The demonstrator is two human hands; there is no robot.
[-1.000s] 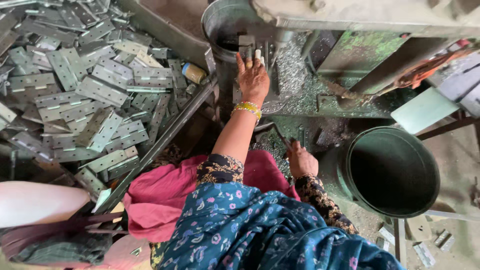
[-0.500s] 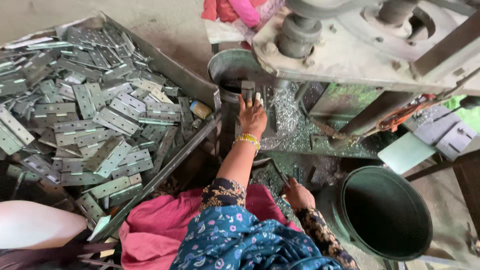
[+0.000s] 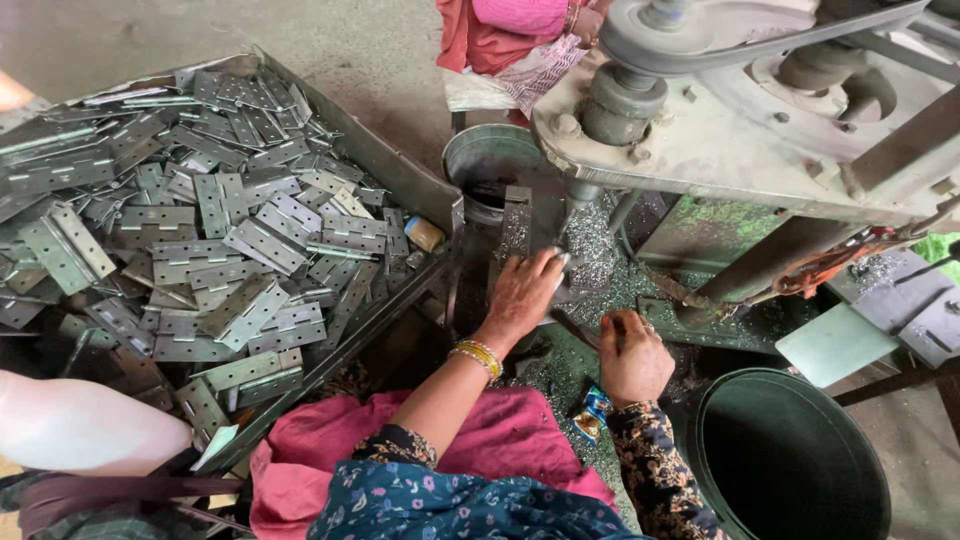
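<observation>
On the far left, a tray (image 3: 400,175) is lying heaped with grey hinges (image 3: 230,240), a small capped tub (image 3: 424,234) sitting at its right edge. Just right of it, the left hand (image 3: 522,296) is resting on the drill bed, fingers curled down over a small metal piece (image 3: 560,262) under the spindle (image 3: 578,195). A second ago this hand was reaching higher toward the upright fixture; now it is sitting lower, pressing the piece in place. The right hand (image 3: 634,358) is closing around a dark lever (image 3: 575,330), fist tight. Farther right, a dark bucket (image 3: 790,460) is standing near the knee.
</observation>
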